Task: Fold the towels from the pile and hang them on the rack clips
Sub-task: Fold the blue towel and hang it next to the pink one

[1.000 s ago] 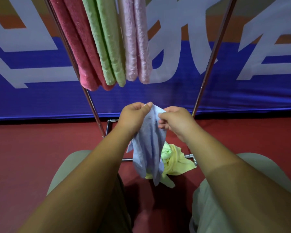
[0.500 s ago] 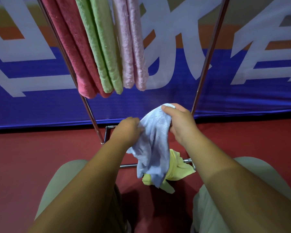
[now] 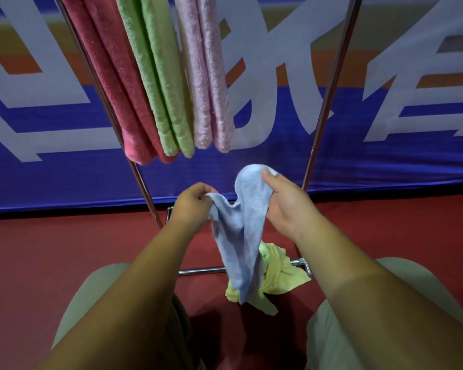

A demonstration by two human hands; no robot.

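Pinching one edge of the light blue towel (image 3: 241,236), the left hand (image 3: 191,206) holds it lower while the right hand (image 3: 286,206) grips a bunched corner higher, so the cloth droops between them. Below it, a yellow towel (image 3: 278,276) lies on the red floor (image 3: 38,263) against the rack's base bar (image 3: 201,271). On the far left hang red (image 3: 112,76), green (image 3: 158,76) and pink (image 3: 206,76) folded towels.
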